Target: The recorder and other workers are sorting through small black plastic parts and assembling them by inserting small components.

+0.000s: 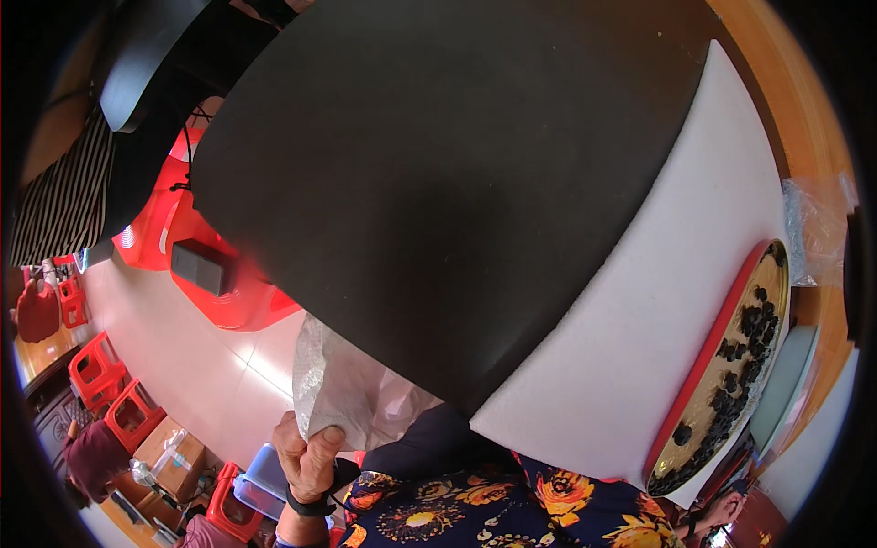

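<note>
Gripping a crinkled, translucent whitish plastic film (352, 388) with the left hand (309, 464), thumb and curled fingers closed tight on its lower left corner. Spreading the film's upper edge close against the near left side of the broad, smooth, dark grey counter (438, 137). Wearing a black band (311, 505) at the left wrist, and a dark blue floral garment (425, 519) below the counter's near corner. Showing the right hand (728, 508) only small and partly hidden, well to the lower right of the counter; cannot tell its opening or any hold.

Along the counter's right side, a thick, soft-looking white sheet (630, 310), jutting past the near corner. Farther right, on the sheet's outer edge, an oval red-rimmed tray-like piece (722, 374) with gold face and black blossom pattern; farther from the counter, clear crinkled plastic wrapping (806, 233).

Left of the counter, a glossy red plastic stool (233, 306) bearing a black rectangular box (198, 267). Well apart at lower left, smaller red stools (135, 416), a taped brown cardboard carton (170, 464) and a bluish plastic bin (260, 484), over a pale tiled floor (196, 365).
</note>
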A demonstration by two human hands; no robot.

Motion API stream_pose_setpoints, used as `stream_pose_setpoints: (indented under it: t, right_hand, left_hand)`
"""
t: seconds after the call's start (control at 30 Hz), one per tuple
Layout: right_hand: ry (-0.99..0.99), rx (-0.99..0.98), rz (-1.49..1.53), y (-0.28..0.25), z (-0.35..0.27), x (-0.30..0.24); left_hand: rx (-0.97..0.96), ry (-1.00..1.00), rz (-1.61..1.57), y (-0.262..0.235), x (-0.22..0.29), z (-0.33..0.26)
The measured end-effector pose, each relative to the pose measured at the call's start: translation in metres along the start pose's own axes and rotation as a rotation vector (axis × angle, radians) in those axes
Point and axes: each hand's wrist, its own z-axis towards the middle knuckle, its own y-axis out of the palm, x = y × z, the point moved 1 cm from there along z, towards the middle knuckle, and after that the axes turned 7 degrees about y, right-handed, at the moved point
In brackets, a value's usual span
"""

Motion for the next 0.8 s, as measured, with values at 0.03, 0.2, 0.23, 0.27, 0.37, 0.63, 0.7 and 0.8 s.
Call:
stream_pose_setpoints:
  t: [0.03, 0.2, 0.23, 0.27, 0.37, 0.63, 0.7, 0.8]
  right_hand:
    - [0.011, -0.008, 0.011, 0.0, 0.0, 0.001]
    - [0.053, -0.057, 0.068, 0.002, -0.006, 0.002]
    - [0.057, -0.07, 0.082, 0.003, -0.008, 0.001]
    - [0.063, -0.08, 0.095, 0.004, -0.009, 0.0]
    - [0.074, -0.108, 0.134, 0.005, -0.011, -0.002]
    - [0.077, -0.2, 0.232, 0.005, -0.013, -0.015]
    - [0.094, -0.22, 0.251, 0.005, -0.014, -0.015]
    - [0.133, -0.229, 0.263, 0.0, -0.013, -0.002]
  left_hand:
    - [0.03, 0.024, 0.009, 0.004, 0.002, 0.0]
    - [-0.004, -0.101, -0.114, -0.001, -0.002, -0.008]
    - [0.103, -0.163, -0.276, 0.002, -0.003, -0.009]
    - [0.207, -0.221, -0.439, 0.005, -0.003, -0.006]
    - [0.033, -0.094, -0.052, -0.002, 0.001, 0.005]
    - [0.384, -0.605, -0.551, -0.038, -0.158, 0.039]
    - [0.333, -0.57, -0.438, -0.043, -0.191, 0.047]
    - [0.229, -0.515, -0.285, -0.036, -0.236, 0.054]
